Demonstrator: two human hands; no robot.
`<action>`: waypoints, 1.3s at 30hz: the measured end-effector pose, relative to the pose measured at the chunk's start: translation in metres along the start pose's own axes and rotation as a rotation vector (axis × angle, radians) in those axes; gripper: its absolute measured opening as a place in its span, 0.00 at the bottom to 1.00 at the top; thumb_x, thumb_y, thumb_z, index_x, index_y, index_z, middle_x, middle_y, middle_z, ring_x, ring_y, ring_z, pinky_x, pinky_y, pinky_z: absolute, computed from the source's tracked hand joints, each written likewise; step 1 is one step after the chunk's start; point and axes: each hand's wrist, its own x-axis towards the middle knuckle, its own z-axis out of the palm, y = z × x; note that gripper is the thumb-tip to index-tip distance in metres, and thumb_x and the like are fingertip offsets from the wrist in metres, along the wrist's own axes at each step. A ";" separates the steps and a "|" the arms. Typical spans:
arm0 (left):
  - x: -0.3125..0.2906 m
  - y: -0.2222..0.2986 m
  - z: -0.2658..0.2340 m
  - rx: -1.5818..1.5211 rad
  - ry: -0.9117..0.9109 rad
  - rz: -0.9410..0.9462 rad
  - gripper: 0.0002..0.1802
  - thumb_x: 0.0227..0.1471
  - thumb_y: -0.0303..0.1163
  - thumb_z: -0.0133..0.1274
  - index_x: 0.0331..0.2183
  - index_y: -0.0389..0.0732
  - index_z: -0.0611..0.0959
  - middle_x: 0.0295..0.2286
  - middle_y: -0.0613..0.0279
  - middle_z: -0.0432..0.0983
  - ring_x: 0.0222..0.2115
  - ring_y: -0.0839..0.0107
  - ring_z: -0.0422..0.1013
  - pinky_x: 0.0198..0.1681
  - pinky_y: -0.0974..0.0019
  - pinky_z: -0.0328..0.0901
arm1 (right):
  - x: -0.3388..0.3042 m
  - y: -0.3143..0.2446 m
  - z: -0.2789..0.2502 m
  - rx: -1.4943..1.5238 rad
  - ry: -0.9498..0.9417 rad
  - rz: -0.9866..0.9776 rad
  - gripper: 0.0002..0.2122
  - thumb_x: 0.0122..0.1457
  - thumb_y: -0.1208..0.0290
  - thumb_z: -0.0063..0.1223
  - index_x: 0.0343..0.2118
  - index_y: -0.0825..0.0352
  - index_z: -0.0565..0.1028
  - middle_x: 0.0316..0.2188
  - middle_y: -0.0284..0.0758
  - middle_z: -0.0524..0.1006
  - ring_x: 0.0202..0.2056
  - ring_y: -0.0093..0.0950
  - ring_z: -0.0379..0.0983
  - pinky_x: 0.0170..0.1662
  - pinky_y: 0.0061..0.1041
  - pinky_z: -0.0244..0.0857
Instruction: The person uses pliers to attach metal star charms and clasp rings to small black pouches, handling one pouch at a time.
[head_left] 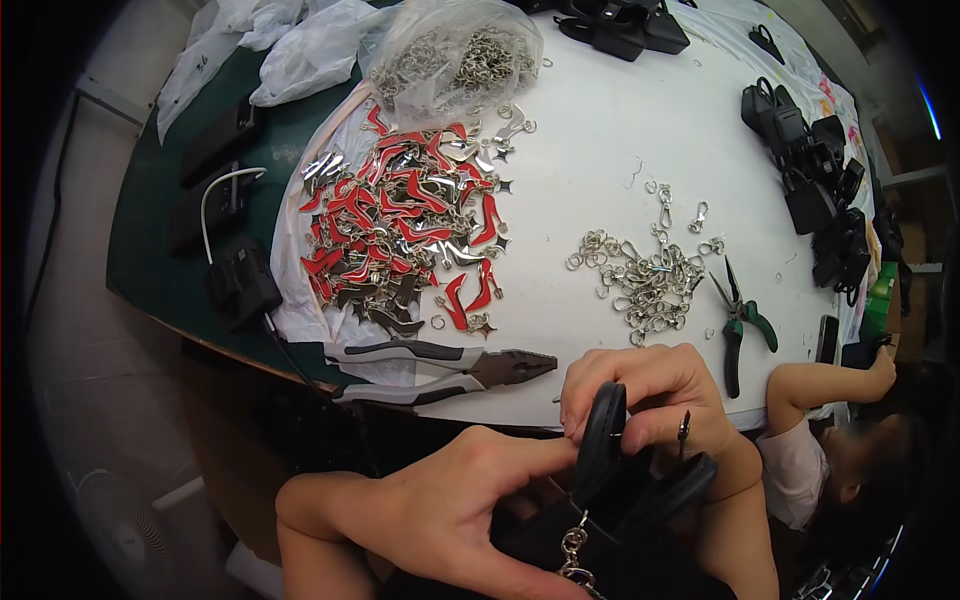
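Observation:
A small black bag (602, 440) with rounded flaps is held between my hands at the table's near edge. My left hand (455, 495) grips its left side, fingers partly hidden behind it. A silvery chain (573, 548) hangs from the bag close to my left thumb. From above, my right hand (655, 395) pinches the bag's raised flap between thumb and fingers. Just beyond my hands lie grey-handled combination pliers (490, 368), jaws pointing right. Green-and-black needle-nose pliers (738, 325) rest to the right of my right hand, their handles spread.
Red high-heel shoe charms (400, 205) heap up at the left. Metal clasps and rings (650, 285) lie mid-right. A plastic bag of chains (455, 60) sits at the back. Black mini bags (805, 170) line the right edge. Another person's arm (825, 385) reaches in at right.

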 end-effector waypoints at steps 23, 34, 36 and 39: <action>-0.001 0.007 0.006 0.435 0.113 -0.036 0.41 0.33 0.39 0.75 0.47 0.30 0.77 0.33 0.54 0.78 0.33 0.68 0.76 0.37 0.69 0.70 | 0.003 -0.001 0.004 -0.422 0.010 -0.241 0.06 0.49 0.80 0.62 0.32 0.69 0.82 0.34 0.36 0.80 0.35 0.29 0.74 0.41 0.27 0.63; 0.014 -0.033 -0.011 0.523 0.408 0.337 0.29 0.42 0.21 0.61 0.50 0.35 0.79 0.47 0.49 0.75 0.50 0.54 0.73 0.52 0.59 0.67 | 0.008 -0.034 0.025 -1.204 0.156 -0.556 0.14 0.43 0.70 0.69 0.34 0.66 0.80 0.35 0.33 0.79 0.31 0.30 0.71 0.36 0.30 0.60; 0.016 -0.045 -0.015 0.301 0.360 0.372 0.27 0.44 0.21 0.60 0.50 0.34 0.79 0.49 0.49 0.75 0.54 0.55 0.70 0.56 0.59 0.64 | 0.007 -0.036 0.029 -1.220 0.158 -0.562 0.16 0.39 0.69 0.71 0.34 0.65 0.82 0.33 0.33 0.79 0.32 0.30 0.71 0.35 0.29 0.61; 0.016 -0.049 -0.012 0.105 0.340 0.340 0.25 0.46 0.22 0.59 0.49 0.34 0.79 0.48 0.48 0.76 0.54 0.55 0.70 0.57 0.59 0.63 | 0.007 -0.037 0.033 -1.236 0.160 -0.555 0.17 0.36 0.68 0.72 0.33 0.65 0.83 0.33 0.32 0.80 0.32 0.29 0.71 0.35 0.28 0.61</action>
